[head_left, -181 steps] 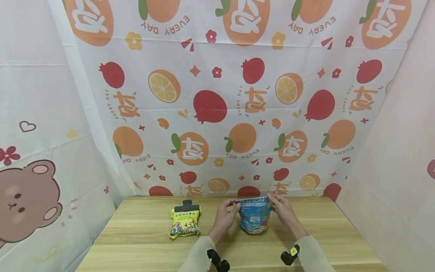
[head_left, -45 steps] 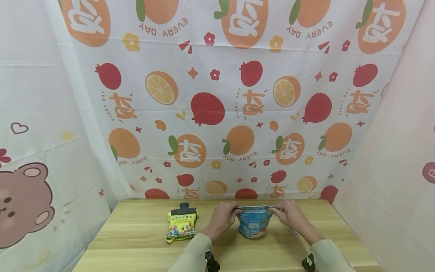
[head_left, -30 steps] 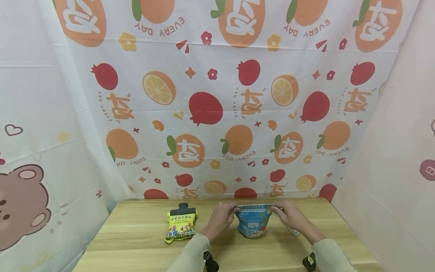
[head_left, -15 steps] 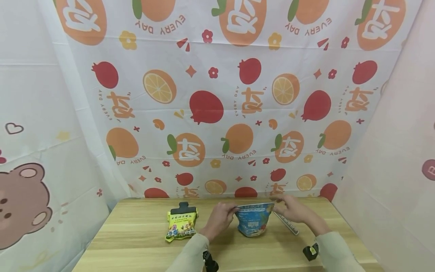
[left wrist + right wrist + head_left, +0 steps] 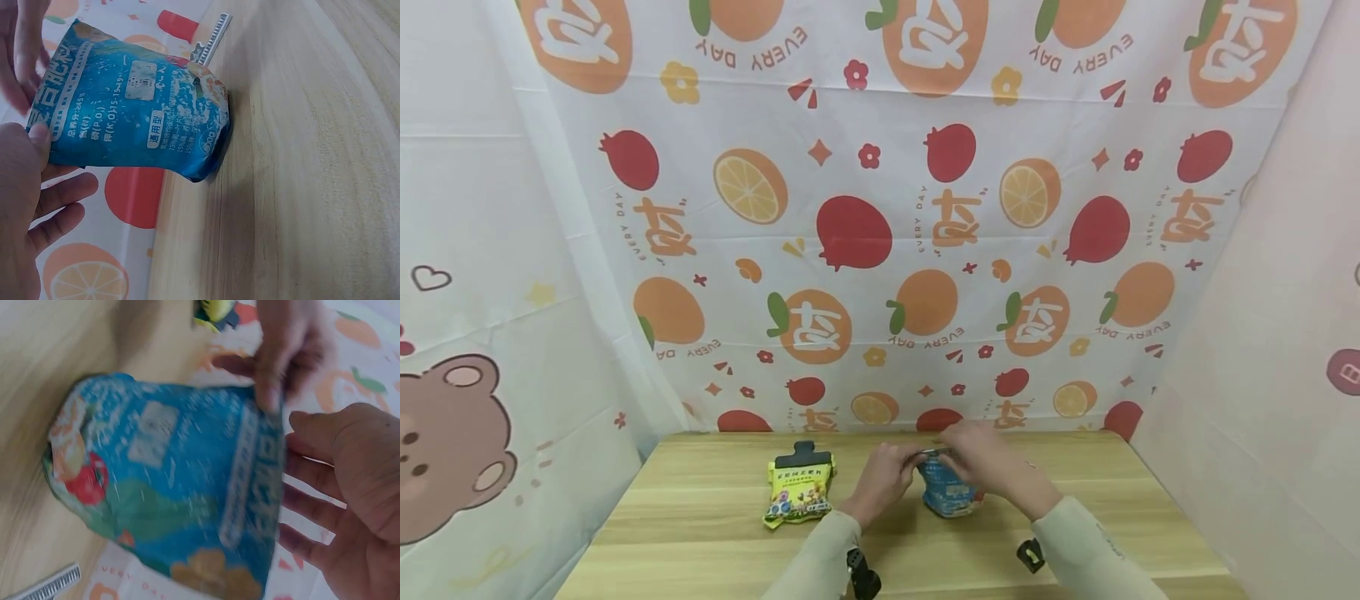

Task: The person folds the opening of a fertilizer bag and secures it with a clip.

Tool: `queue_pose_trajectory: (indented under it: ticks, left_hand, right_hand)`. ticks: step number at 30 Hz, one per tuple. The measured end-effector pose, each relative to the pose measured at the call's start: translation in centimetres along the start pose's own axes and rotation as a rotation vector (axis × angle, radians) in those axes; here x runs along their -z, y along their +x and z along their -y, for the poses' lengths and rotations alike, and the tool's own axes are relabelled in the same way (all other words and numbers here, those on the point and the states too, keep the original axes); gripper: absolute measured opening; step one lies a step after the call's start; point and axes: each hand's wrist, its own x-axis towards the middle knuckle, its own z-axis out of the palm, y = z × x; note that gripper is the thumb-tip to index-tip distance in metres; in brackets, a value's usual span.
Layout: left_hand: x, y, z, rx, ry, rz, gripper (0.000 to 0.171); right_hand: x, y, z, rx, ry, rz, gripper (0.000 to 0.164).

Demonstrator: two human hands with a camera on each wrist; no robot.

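Observation:
A blue fertilizer bag [image 5: 949,492] stands upright on the table, printed with white lettering and a red fruit or vegetable. At its top left corner my left hand [image 5: 880,479] pinches the edge, thumb on the front face in the left wrist view. My right hand [image 5: 996,467] reaches across the bag's top edge, close to the left hand. In the right wrist view the right hand [image 5: 350,487] has its fingers extended behind the top edge, the thumb apart from the bag [image 5: 181,462]. The head view hides the bag's right upper part behind that hand.
A yellow bag [image 5: 800,493] with a black clip [image 5: 805,456] on its top lies left of the left hand. Beyond the blue bag lies a white strip with black bars [image 5: 215,40]. The table [image 5: 700,533] ends at a fruit-printed cloth [image 5: 850,317] behind.
The right hand let go of the bag's right corner, then moved left over the top edge toward the left hand. The left hand keeps its pinch. The white strip came into view earlier.

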Motion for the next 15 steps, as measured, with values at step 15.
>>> queue_pose_trajectory:
  ticks: [15]
  left_hand:
    - [0.0, -0.1, 0.0, 0.004, 0.035, 0.001, 0.014]
  right_hand:
    - [-1.9, 1.5, -0.7, 0.029, 0.002, 0.057, 0.010]
